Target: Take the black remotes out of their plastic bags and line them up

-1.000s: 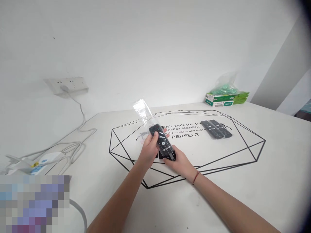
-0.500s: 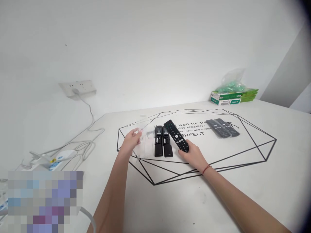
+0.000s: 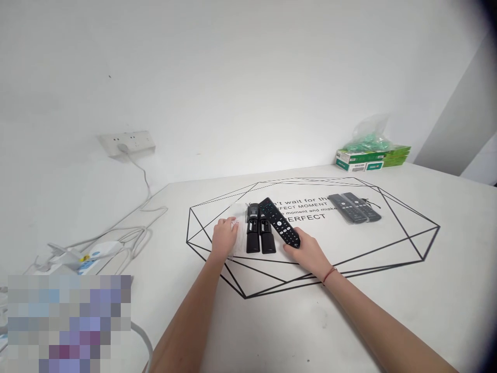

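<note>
My right hand [image 3: 309, 252] grips the lower end of a black remote control [image 3: 280, 223], its button side up. The remote's far end overlaps the right one of two face-down remotes. These two, a left one [image 3: 253, 242] and a right one [image 3: 267, 242], lie side by side with their battery compartments uncovered. Just left of them my left hand [image 3: 225, 239] is closed, fingers curled over a clear plastic bag [image 3: 240, 239] low at the table. Part of the bag is hidden under the hand.
Two remotes in clear wrapping [image 3: 354, 208] lie to the right. Green and white boxes [image 3: 361, 159] with a plastic bag of green items [image 3: 368, 139] stand by the wall. Cables [image 3: 134, 228] and a power strip [image 3: 97, 256] lie left, below a wall socket [image 3: 130, 142].
My left hand has moved right and down with the clear plastic bag, now beside the face-down remotes. The held remote has shifted slightly left and down, staying in my right hand.
</note>
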Action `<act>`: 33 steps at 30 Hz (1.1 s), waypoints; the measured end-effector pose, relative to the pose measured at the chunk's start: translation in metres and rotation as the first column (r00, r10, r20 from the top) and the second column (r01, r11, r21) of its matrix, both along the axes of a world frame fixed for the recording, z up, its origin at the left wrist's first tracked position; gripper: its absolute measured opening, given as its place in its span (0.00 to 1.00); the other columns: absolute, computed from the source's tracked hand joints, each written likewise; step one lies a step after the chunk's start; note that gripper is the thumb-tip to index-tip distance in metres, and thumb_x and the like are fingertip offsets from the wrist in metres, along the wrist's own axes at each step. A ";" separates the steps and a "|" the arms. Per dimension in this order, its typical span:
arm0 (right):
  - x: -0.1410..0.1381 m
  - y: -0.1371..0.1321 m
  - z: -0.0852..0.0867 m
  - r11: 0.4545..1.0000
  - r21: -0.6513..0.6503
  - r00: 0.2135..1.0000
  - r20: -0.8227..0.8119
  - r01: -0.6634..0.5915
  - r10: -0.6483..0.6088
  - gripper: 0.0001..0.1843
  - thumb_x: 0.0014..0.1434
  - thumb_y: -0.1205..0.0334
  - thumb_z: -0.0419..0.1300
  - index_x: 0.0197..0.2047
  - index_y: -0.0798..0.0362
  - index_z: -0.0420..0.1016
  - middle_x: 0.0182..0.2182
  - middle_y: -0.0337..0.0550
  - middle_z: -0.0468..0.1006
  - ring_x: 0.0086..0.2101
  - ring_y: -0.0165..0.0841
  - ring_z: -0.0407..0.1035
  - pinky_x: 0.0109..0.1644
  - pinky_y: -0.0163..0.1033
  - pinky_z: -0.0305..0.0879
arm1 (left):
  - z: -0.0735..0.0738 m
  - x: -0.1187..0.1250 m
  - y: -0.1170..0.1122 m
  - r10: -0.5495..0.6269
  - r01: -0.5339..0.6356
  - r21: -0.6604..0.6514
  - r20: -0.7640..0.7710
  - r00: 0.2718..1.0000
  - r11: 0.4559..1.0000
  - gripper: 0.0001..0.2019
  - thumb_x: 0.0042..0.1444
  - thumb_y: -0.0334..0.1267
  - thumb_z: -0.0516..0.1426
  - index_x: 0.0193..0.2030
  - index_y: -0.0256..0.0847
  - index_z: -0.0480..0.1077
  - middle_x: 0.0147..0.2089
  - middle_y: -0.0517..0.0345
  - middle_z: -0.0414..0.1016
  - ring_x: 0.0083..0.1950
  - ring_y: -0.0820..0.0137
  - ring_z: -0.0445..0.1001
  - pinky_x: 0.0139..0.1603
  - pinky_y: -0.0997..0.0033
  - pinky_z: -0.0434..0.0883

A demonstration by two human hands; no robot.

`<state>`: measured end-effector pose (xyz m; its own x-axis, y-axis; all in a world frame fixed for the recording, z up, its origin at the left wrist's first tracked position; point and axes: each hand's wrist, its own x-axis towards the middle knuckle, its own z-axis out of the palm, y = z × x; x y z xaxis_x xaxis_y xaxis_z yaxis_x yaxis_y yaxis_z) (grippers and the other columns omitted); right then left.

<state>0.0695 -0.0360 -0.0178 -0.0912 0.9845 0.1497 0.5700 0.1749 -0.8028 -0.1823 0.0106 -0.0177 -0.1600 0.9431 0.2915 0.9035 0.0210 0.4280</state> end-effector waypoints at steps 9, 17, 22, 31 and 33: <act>-0.001 -0.001 0.002 0.999 0.004 0.989 -0.141 -0.038 0.039 0.08 0.48 0.58 0.57 0.32 0.52 0.66 0.26 0.37 0.73 0.28 0.32 0.66 0.32 0.36 0.60 | 0.016 0.017 -0.009 0.017 0.001 0.256 -0.067 0.998 0.967 0.17 0.60 0.42 0.46 0.48 0.42 0.71 0.53 0.45 0.65 0.52 0.56 0.62 0.52 0.55 0.60; -0.018 -0.007 0.004 0.909 -0.152 0.739 -0.641 -0.388 0.208 0.21 0.48 0.52 0.63 0.41 0.54 0.63 0.24 0.38 0.71 0.22 0.31 0.69 0.21 0.34 0.64 | 0.034 0.079 -0.042 -0.556 0.583 0.127 0.512 0.655 0.803 0.16 0.59 0.49 0.47 0.39 0.41 0.69 0.31 0.57 0.70 0.33 0.69 0.68 0.36 0.69 0.65; -0.013 -0.006 0.009 0.811 -0.208 0.508 -0.852 -0.547 0.124 0.26 0.55 0.38 0.50 0.41 0.54 0.67 0.34 0.46 0.72 0.26 0.30 0.69 0.23 0.33 0.64 | 0.030 0.091 -0.047 -0.501 0.578 0.144 0.689 0.524 0.803 0.15 0.59 0.49 0.48 0.41 0.41 0.67 0.24 0.63 0.63 0.26 0.72 0.65 0.29 0.73 0.63; -0.003 -0.004 0.015 0.805 -0.229 0.383 -0.924 -0.547 -0.002 0.17 0.55 0.46 0.57 0.38 0.52 0.67 0.31 0.40 0.70 0.26 0.26 0.65 0.28 0.32 0.67 | 0.027 0.094 -0.043 -0.459 0.470 0.192 0.692 0.558 0.861 0.19 0.56 0.48 0.52 0.52 0.45 0.66 0.38 0.59 0.70 0.31 0.74 0.66 0.33 0.74 0.64; -0.005 -0.005 0.015 0.866 -0.190 0.398 -0.917 -0.463 0.012 0.18 0.50 0.51 0.64 0.39 0.49 0.65 0.33 0.37 0.71 0.29 0.26 0.68 0.33 0.33 0.69 | 0.025 0.094 -0.042 -0.477 0.504 0.186 0.690 0.544 0.843 0.19 0.57 0.49 0.51 0.50 0.43 0.68 0.35 0.58 0.70 0.33 0.72 0.66 0.34 0.73 0.64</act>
